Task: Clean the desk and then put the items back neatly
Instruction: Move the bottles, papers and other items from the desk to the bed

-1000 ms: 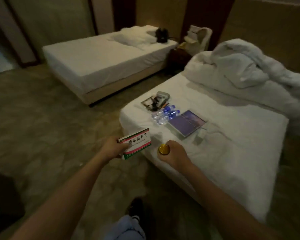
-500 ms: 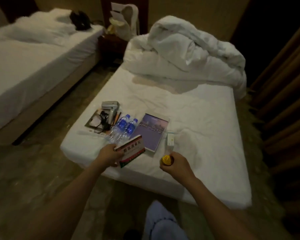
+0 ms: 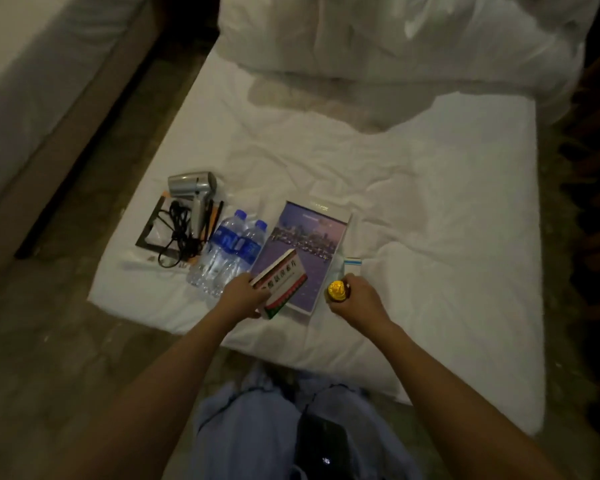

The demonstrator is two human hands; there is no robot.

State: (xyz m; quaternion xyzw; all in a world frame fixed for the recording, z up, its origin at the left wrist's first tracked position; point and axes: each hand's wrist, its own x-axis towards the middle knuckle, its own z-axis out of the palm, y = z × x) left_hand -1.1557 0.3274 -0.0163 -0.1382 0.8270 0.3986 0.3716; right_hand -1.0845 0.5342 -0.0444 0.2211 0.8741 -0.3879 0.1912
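Bottle (image 3: 337, 292) body hidden by fingers (image 3: 355, 289)

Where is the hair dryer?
The hair dryer lies on the bed's left side, just left of the two water bottles.

I've swung my view off the far bed and down onto the near bed (image 3: 430, 237); my left hand (image 3: 245, 296) has carried the medicine box (image 3: 283, 284) over the purple booklet (image 3: 309, 244); my right hand (image 3: 359, 299) has brought the gold-capped bottle (image 3: 337, 292) beside it.
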